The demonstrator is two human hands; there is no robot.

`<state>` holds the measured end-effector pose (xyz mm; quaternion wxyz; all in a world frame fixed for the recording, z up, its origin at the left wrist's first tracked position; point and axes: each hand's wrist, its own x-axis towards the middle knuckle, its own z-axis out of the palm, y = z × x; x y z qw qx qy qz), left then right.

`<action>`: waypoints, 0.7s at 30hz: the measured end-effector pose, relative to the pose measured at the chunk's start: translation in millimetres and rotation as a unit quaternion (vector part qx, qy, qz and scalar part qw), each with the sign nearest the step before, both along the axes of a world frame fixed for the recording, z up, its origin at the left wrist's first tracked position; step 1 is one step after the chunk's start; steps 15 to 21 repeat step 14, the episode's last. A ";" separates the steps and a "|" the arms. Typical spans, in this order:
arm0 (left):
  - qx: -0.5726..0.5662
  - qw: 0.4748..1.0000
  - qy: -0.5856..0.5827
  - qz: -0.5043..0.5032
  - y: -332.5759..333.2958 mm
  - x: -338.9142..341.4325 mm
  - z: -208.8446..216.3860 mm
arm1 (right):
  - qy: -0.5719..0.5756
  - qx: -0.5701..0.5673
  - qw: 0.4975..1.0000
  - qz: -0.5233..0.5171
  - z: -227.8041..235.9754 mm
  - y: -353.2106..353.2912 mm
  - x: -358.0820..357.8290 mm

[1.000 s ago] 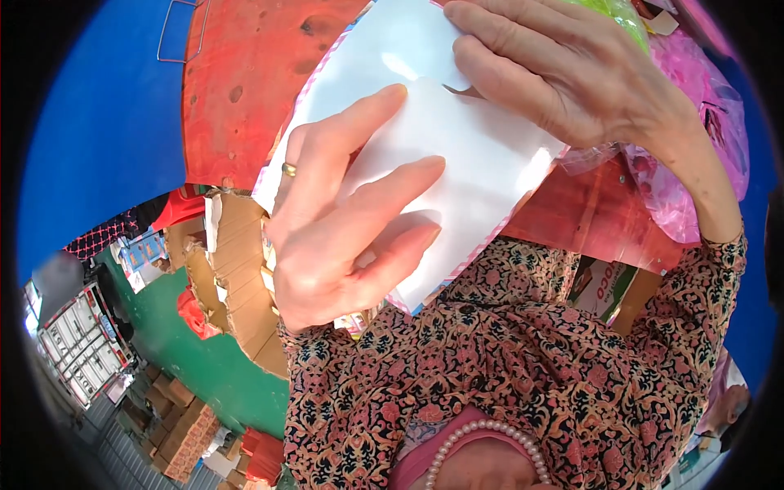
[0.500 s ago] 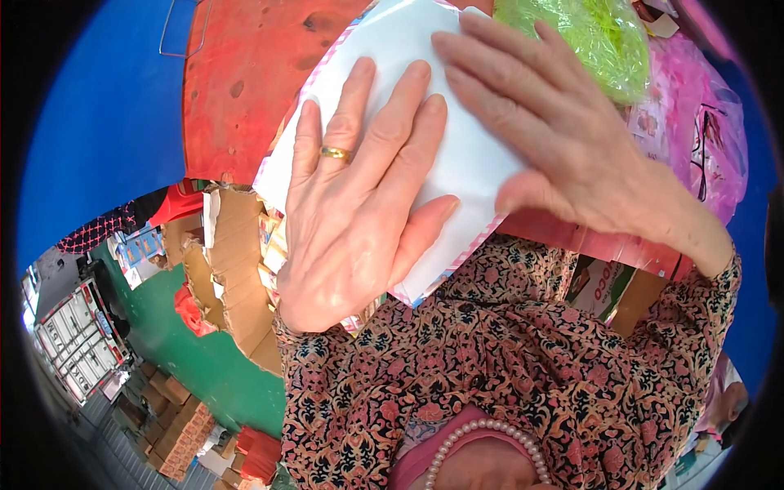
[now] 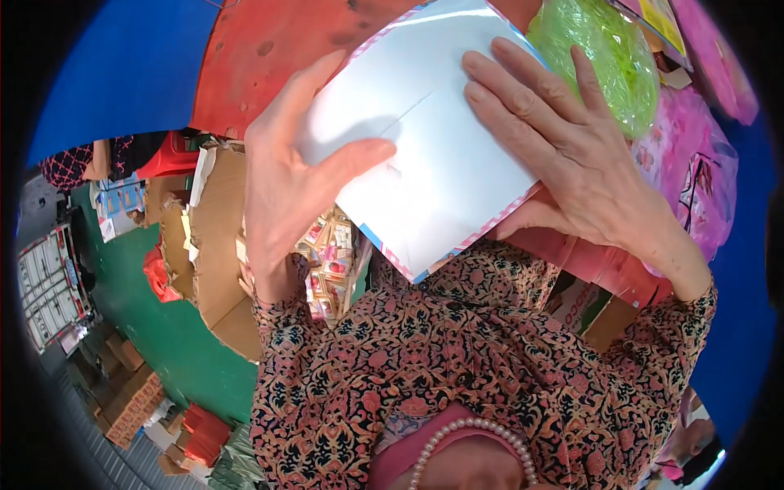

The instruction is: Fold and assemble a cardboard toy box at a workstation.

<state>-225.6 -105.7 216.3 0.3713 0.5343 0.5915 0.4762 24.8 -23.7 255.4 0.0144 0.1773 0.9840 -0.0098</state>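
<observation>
A white panel (image 3: 408, 196) with pink-checked and blue edges lies tilted in front of me, a thin slit line across its middle. My left hand (image 3: 290, 163) grips its left edge, the thumb on the white face and the fingers along and behind the edge, partly hidden. Stretched out, the fingers of my right hand (image 3: 563, 139) lie on the panel's right side. The right thumb is at the near right edge, its tip partly hidden.
The panel is over a red tabletop (image 3: 269, 41). A green clear-wrapped bag (image 3: 600, 65) and a pink plastic package (image 3: 694, 163) lie at the right. At the left stands an open cardboard box (image 3: 220, 237), with small packets (image 3: 331, 278) near my left wrist.
My left hand has gone from lying flat on the panel to gripping its left edge. The right hand stays spread on the right side. More of the white face now shows.
</observation>
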 end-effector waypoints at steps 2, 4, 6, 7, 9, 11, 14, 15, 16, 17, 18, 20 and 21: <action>-0.022 0.999 0.037 -0.019 0.4 -4.6 8.5 | 0.004 -0.013 1.000 0.003 -1.5 -3.0 -6.9; -0.044 0.998 0.043 -0.031 2.1 -4.4 9.2 | 0.004 -0.024 1.000 0.001 -1.2 -4.2 -9.2; -0.037 0.998 0.046 -0.019 2.3 -4.0 5.6 | 0.005 -0.016 1.000 0.012 -5.9 -2.1 -11.3; -0.030 0.998 0.051 -0.008 2.1 -3.8 4.3 | 0.008 -0.008 1.000 0.021 -7.6 -1.5 -12.1; -0.017 0.999 0.043 -0.003 1.2 -1.8 2.2 | 0.021 -0.007 1.000 0.019 -7.4 -2.1 -10.4; -0.005 0.999 0.034 0.002 0.1 -1.0 0.8 | 0.033 -0.005 0.999 0.015 -7.8 -1.8 -6.3; -0.001 0.998 0.065 -0.003 2.1 1.5 -2.9 | 0.178 -0.120 0.973 -0.087 -10.7 0.2 3.6; -0.001 0.998 0.065 -0.003 2.1 1.5 -2.9 | 0.178 -0.120 0.973 -0.087 -10.7 0.2 3.6; -0.001 0.998 0.065 -0.003 2.1 1.5 -2.9 | 0.178 -0.120 0.973 -0.087 -10.7 0.2 3.6; -0.001 0.998 0.065 -0.003 2.1 1.5 -2.9 | 0.178 -0.120 0.973 -0.087 -10.7 0.2 3.6; -0.001 0.998 0.065 -0.003 2.1 1.5 -2.9 | 0.178 -0.120 0.973 -0.087 -10.7 0.2 3.6; -0.001 0.998 0.065 -0.003 2.1 1.5 -2.9 | 0.178 -0.120 0.973 -0.087 -10.7 0.2 3.6; -0.001 0.998 0.065 -0.003 2.1 1.5 -2.9 | 0.178 -0.120 0.973 -0.087 -10.7 0.2 3.6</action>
